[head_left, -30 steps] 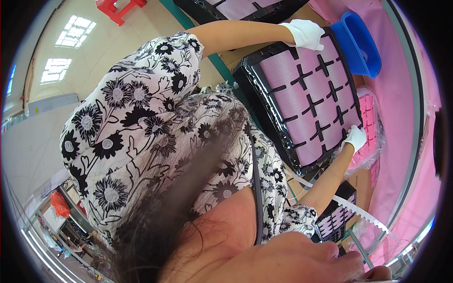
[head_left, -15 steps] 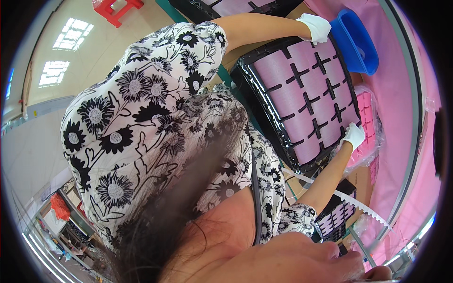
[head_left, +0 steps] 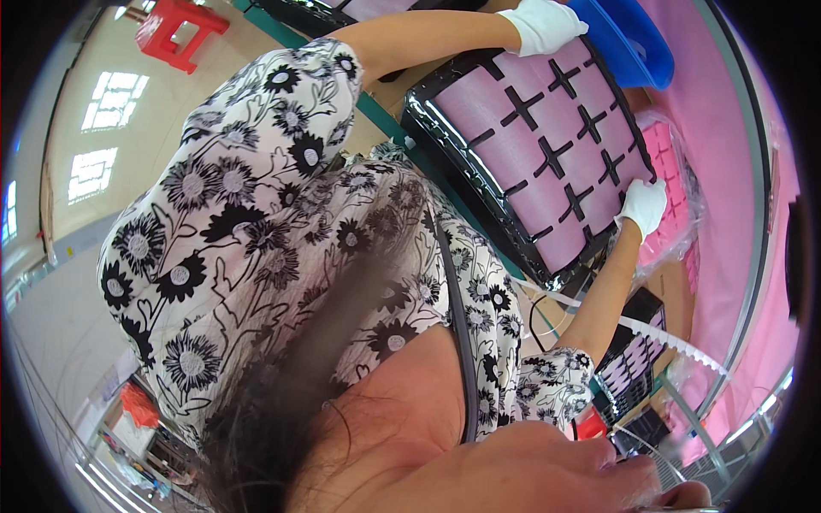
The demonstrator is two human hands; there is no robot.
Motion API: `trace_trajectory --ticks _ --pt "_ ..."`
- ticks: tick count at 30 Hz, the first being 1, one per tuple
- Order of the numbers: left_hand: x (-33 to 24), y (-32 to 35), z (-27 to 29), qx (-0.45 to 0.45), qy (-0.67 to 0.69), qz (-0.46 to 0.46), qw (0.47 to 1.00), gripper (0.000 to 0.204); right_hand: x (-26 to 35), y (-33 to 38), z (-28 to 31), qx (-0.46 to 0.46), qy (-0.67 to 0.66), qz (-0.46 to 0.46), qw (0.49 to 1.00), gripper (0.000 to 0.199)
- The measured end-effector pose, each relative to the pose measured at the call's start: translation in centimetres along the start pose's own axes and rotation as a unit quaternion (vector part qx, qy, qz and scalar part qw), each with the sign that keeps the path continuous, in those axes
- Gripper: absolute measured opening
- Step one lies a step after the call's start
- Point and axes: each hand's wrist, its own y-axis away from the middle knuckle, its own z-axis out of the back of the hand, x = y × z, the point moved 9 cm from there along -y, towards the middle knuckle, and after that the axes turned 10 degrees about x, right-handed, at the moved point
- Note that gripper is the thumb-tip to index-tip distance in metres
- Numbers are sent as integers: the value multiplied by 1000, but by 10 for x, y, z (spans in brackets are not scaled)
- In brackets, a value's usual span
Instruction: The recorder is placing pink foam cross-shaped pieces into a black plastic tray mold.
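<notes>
A boxy black tray-like piece (head_left: 466, 141) lies tilted in front of me. Its top has mauve panels (head_left: 537, 154) divided by black crosses, and its black rim is shiny. My left hand (head_left: 545, 27), in a white glove, is closed over the far left corner. At the far right corner, my right hand (head_left: 643, 207), also gloved in white, has its fingers closed on the black edge. The fingertips of both hands are partly hidden by the gloves and the rim.
A blue plastic bin (head_left: 629, 47) stands beside the far left corner. Pink patterned pieces in clear plastic (head_left: 671, 184) lie beyond the right hand. Smaller black pieces (head_left: 637, 359) and a white toothed strip (head_left: 676, 342) are to the right. A red stool (head_left: 180, 32) stands at far left.
The whole view has shifted, so the tray-like piece, bin and both hands appear higher and the stool lower. Both hands stay on the same corners of the piece.
</notes>
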Motion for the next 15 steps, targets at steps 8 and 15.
trace_trajectory --ticks 8,15 --pt "-43 12 11 4 58 -166 984 27 9 13 -8 -112 72 226 965 32" --pt "-64 35 6 207 -50 -207 955 51 13 12 -40 11 59 275 960 27"
